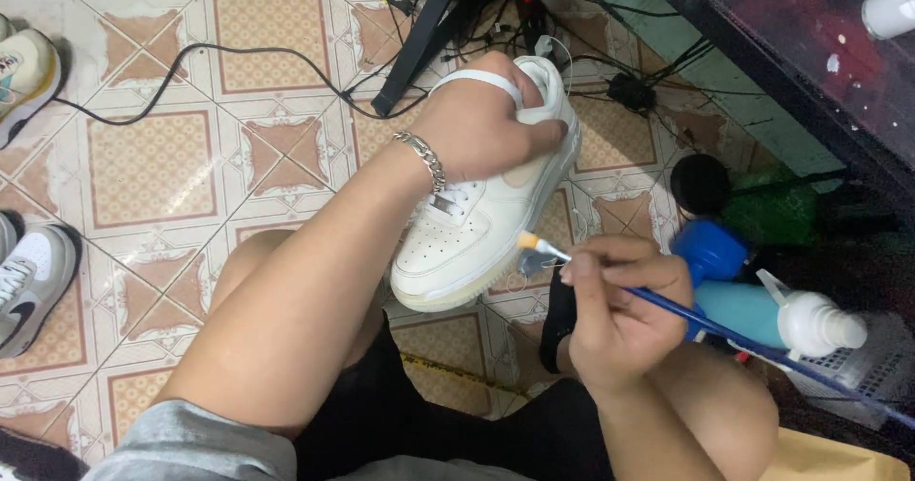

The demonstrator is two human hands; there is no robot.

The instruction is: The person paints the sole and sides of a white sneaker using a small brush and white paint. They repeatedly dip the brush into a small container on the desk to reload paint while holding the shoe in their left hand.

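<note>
My left hand (481, 123), with a silver chain bracelet on the wrist, grips a white low-top sneaker (467, 233) across its collar and holds it above my knees, toe pointing towards me. My right hand (620, 314) pinches a thin blue-handled paintbrush (667, 307). The brush's yellowish tip sits just right of the sneaker's sole edge, close to it; I cannot tell if it touches. The long handle runs off to the lower right.
Patterned floor tiles lie below, crossed by black cables (238, 57). Other sneakers (29, 281) sit at the left edge. A blue jar (710, 247) and a teal squeeze bottle (782, 314) stand right of my hand beside a white mesh basket (872, 371). A dark table (810, 42) fills the upper right.
</note>
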